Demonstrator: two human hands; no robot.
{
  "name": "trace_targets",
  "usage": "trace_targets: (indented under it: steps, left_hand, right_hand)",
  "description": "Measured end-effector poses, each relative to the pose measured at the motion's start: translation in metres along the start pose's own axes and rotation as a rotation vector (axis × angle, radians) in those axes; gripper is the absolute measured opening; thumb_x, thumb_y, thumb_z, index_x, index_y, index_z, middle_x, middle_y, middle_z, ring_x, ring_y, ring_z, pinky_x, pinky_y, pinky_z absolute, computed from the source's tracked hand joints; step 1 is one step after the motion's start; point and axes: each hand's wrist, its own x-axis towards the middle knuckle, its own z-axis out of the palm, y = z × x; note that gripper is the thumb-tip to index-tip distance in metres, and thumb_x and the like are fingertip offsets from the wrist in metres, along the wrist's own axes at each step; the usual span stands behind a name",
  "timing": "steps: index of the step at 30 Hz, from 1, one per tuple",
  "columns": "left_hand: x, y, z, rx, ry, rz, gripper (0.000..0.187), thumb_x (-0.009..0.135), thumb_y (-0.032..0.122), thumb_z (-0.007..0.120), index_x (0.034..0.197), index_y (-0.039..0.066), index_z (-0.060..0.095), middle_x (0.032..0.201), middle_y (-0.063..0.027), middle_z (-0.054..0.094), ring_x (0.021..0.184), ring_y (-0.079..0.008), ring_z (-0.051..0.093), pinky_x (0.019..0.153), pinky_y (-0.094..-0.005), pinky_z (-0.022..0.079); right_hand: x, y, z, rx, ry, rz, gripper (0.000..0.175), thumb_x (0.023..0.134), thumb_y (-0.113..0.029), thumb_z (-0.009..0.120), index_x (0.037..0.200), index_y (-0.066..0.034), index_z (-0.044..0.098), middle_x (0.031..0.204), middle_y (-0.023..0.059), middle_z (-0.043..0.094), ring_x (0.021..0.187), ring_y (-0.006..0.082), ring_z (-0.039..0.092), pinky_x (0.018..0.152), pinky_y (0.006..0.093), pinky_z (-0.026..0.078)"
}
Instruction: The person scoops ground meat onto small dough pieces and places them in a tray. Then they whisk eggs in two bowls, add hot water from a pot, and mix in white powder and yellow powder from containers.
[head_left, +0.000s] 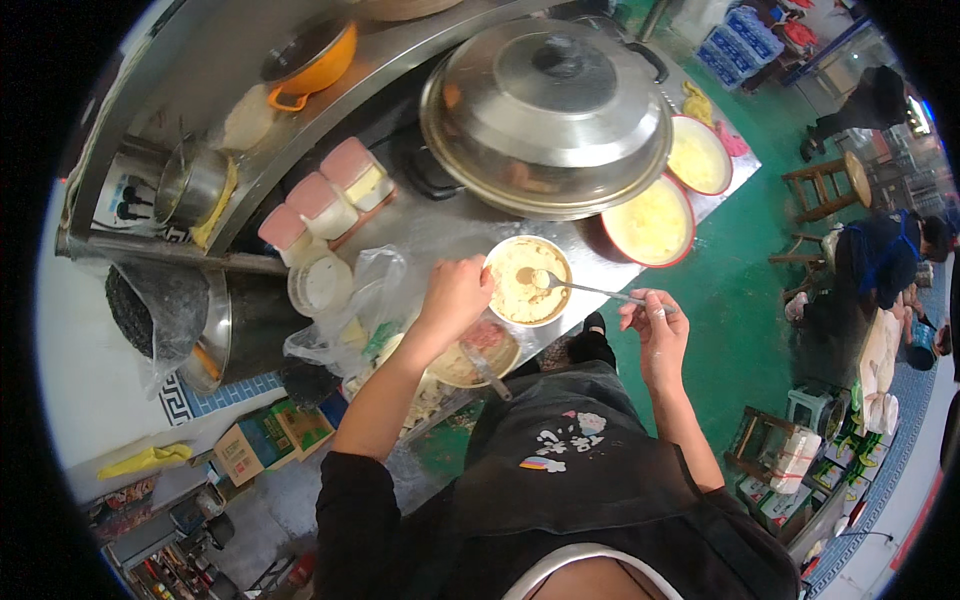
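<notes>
My right hand grips the handle of a metal spoon, whose bowl rests in the pale yellow powder in a round white container. Close against the container's left rim is my left hand, its fingers curled; whether it pinches the rim or something small I cannot tell. Just below, a bowl holds pinkish minced meat and a flat metal utensil. A clear plastic bag lies crumpled left of my left forearm.
A large lidded steel pot stands at the back of the steel counter, beside two red-rimmed bowls of yellow food. Pink-lidded seasoning boxes and a clear tub are at left. Co-workers and wooden stools are at far right.
</notes>
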Motion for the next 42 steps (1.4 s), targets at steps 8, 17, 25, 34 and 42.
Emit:
trace_targets:
  steps: [8, 17, 25, 34, 42]
  left_hand:
    - [0.014, 0.055, 0.047, 0.130, -0.008, -0.086, 0.016, 0.081, 0.016, 0.055, 0.075, 0.002, 0.062, 0.065, -0.0196, 0.061, 0.063, -0.0371, 0.059, 0.072, -0.0449, 0.045]
    - [0.047, 0.138, 0.089, 0.176, 0.132, -0.045, 0.012, 0.078, 0.013, 0.058, 0.072, 0.003, 0.059, 0.060, -0.0169, 0.058, 0.059, -0.0345, 0.056, 0.064, -0.0452, 0.041]
    - [0.100, 0.191, 0.116, 0.060, 0.118, -0.104, 0.015, 0.080, 0.013, 0.056, 0.073, 0.000, 0.056, 0.063, -0.0211, 0.056, 0.060, -0.0390, 0.056, 0.059, -0.0464, 0.042]
    - [0.138, 0.201, 0.144, -0.074, 0.135, -0.222, 0.016, 0.078, 0.014, 0.057, 0.070, 0.000, 0.057, 0.061, -0.0213, 0.057, 0.059, -0.0383, 0.058, 0.057, -0.0469, 0.044]
    - [0.113, 0.195, 0.128, 0.024, 0.168, -0.216, 0.015, 0.078, 0.013, 0.058, 0.071, 0.000, 0.058, 0.064, -0.0208, 0.058, 0.059, -0.0379, 0.057, 0.058, -0.0453, 0.043]
  right_hand:
    - [0.048, -0.034, -0.085, -0.109, 0.071, -0.134, 0.025, 0.097, -0.019, 0.047, 0.096, 0.0037, 0.058, 0.078, 0.0098, 0.063, 0.064, 0.0124, 0.056, 0.063, 0.0255, 0.047]
    - [0.091, -0.077, -0.148, -0.380, -0.283, -0.215, 0.022, 0.095, -0.013, 0.049, 0.087, 0.0041, 0.060, 0.071, 0.0067, 0.062, 0.060, 0.0091, 0.053, 0.057, 0.0232, 0.045]
    - [0.139, -0.084, -0.194, -0.167, -0.203, -0.095, 0.024, 0.097, -0.019, 0.047, 0.092, 0.0020, 0.058, 0.074, 0.0081, 0.062, 0.062, 0.0107, 0.053, 0.060, 0.0239, 0.044]
    - [0.216, -0.117, -0.223, -0.217, 0.057, -0.270, 0.027, 0.097, -0.021, 0.048, 0.089, 0.0027, 0.059, 0.071, 0.0064, 0.061, 0.060, 0.0102, 0.052, 0.058, 0.0237, 0.043]
    - [0.173, -0.096, -0.183, -0.471, -0.355, -0.246, 0.025, 0.096, -0.016, 0.049, 0.085, 0.0029, 0.061, 0.069, 0.0052, 0.060, 0.060, 0.0088, 0.052, 0.056, 0.0231, 0.043]
